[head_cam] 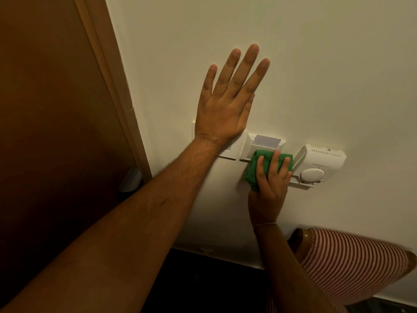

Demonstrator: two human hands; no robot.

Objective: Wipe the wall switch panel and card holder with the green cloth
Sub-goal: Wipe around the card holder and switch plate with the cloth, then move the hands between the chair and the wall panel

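The right hand (269, 177) squeezes the green cloth (259, 164) on the card holder (248, 146), the left hand (225, 105) lies flat and open, and a hard rub might knock the card (267, 141) out

Right hand (269, 186) presses green cloth (259, 164) on card holder (250, 145).

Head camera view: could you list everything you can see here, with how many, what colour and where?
wall: one, cream, fills most of the view
door: one, brown wood, far left
door handle: one, pale, on the door's edge
switch panel: one, white, partly hidden behind the left wrist
card holder: one, white, right of the switch panel
card: one, pale, standing in the card holder
thermostat: one, white, right of the card holder
green cloth: one, folded, pressed on the card holder
striped garment: one, red and white, lower right
left hand: open, flat against the wall
right hand: gripping the cloth
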